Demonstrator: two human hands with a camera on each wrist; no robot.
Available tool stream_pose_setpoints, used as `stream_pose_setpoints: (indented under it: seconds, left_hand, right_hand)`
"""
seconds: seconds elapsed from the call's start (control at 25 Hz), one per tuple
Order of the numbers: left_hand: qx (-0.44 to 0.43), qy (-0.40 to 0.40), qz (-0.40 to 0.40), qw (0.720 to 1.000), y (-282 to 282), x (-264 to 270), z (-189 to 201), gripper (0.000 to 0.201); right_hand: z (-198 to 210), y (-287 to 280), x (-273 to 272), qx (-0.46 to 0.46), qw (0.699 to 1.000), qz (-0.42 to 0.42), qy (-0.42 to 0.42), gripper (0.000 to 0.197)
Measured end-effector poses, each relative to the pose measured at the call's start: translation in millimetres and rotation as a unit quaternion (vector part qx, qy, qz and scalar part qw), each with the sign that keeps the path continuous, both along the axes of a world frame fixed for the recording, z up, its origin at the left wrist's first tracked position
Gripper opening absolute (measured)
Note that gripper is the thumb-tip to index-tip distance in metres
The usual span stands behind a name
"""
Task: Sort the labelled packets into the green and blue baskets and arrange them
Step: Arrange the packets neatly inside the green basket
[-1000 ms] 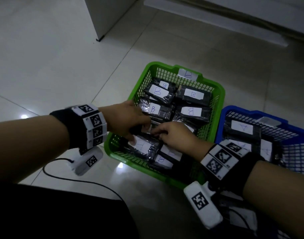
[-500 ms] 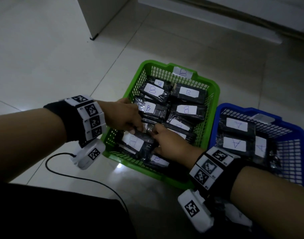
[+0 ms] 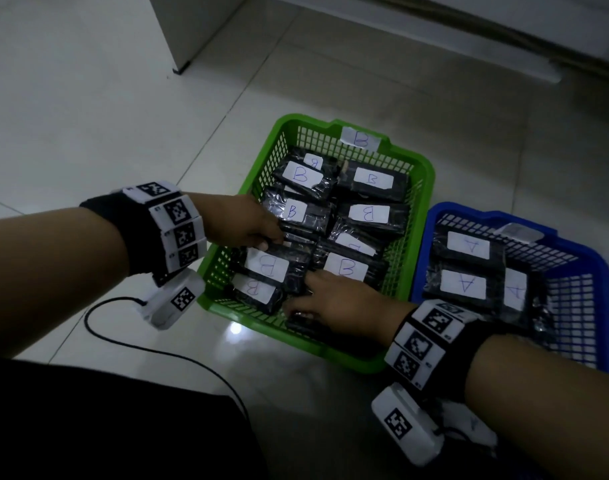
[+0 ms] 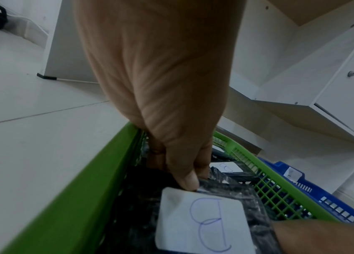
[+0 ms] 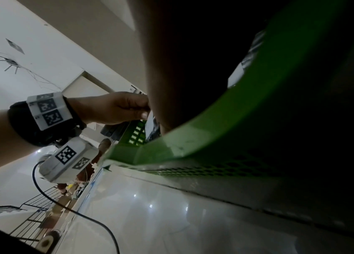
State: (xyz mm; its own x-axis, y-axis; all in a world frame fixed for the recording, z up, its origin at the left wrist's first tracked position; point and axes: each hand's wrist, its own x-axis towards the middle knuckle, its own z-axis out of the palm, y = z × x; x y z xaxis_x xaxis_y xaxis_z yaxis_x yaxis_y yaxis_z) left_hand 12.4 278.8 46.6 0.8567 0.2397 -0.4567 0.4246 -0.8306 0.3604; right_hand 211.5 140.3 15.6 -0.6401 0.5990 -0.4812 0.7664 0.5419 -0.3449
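The green basket point(image 3: 427, 174), tagged B, holds several black packets with white B labels. To its right stands the blue basket point(image 3: 434, 211) with three A-labelled packets point(image 3: 464, 284). My left hand point(image 3: 270, 241) reaches over the green basket's left wall. It pinches the far edge of a B packet point(image 3: 265, 266), thumb point(image 4: 188, 182) on top, fingers curled behind it. My right hand point(image 3: 301, 294) lies in the near right corner. Its fingers stretch flat against the near packets beside another B packet point(image 3: 345, 268). The right wrist view is mostly dark and hides those fingers.
The baskets stand side by side on a pale tiled floor. A white cabinet corner point(image 3: 178, 69) is at the far left, and a white furniture base point(image 3: 434, 36) runs along the back. A black cable point(image 3: 157, 351) trails from the left wrist camera across the floor.
My right hand has drawn back toward the basket's near edge, uncovering a B packet. The packet under my left hand has shifted farther away, exposing a second B label beneath.
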Motion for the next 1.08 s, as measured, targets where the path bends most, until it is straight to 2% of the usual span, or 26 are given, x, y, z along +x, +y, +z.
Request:
stream_pose_setpoints:
  seconds: [0.08,0.16,0.24,0.28,0.36,0.44,0.52,0.64,0.76,0.84,0.88,1.0,1.08]
  left_hand:
    - [0.028,0.021,-0.015,0.999,-1,2,-3,0.041]
    - [0.073,0.092,-0.027,0.993,-3,6,-4,0.036]
    - [0.081,0.16,-0.03,0.983,-4,9,-2,0.035]
    - [0.072,0.178,-0.039,0.981,-4,11,-2,0.036]
    - [0.071,0.196,-0.068,0.976,-5,18,-2,0.037]
    - [0.084,0.196,-0.084,0.973,-10,25,-2,0.039]
    - [0.079,0.163,-0.088,0.98,-17,27,-7,0.039]
    - [0.043,0.113,-0.039,0.992,-16,24,-9,0.022]
    - [0.07,0.135,-0.03,0.988,-9,22,-8,0.014]
    - [0.082,0.139,-0.036,0.986,-6,22,-6,0.014]
    - [0.072,0.125,-0.033,0.989,-6,21,-6,0.015]
    - [0.006,0.127,-0.004,0.992,-9,23,-2,0.042]
    - [-0.011,0.173,-0.003,0.985,-15,26,-2,0.061]
  right_hand:
    - [3,8,7,-0.061,0.998,-0.014,0.024,0.04]
    - [17,20,20,-0.121,0.985,-0.087,0.084,0.041]
    - [28,31,37,-0.097,0.961,-0.2,0.162,0.04]
    - [30,32,42,-0.061,0.958,-0.226,0.163,0.037]
    - [30,27,42,-0.042,0.971,-0.211,0.107,0.04]
    - [23,15,34,-0.044,0.989,-0.144,0.013,0.056]
    - [16,5,27,0.0,0.994,-0.091,-0.052,0.063]
    - [13,0,26,0.003,0.992,-0.121,-0.03,0.059]
    - [15,-1,29,-0.004,0.985,-0.169,0.025,0.034]
    - [14,0,30,0.049,0.961,-0.262,0.075,0.022]
    - [13,0,30,0.089,0.946,-0.301,0.079,0.028]
    - [12,7,23,0.136,0.94,-0.313,-0.022,0.056]
    - [10,12,19,0.136,0.94,-0.307,-0.058,0.053]
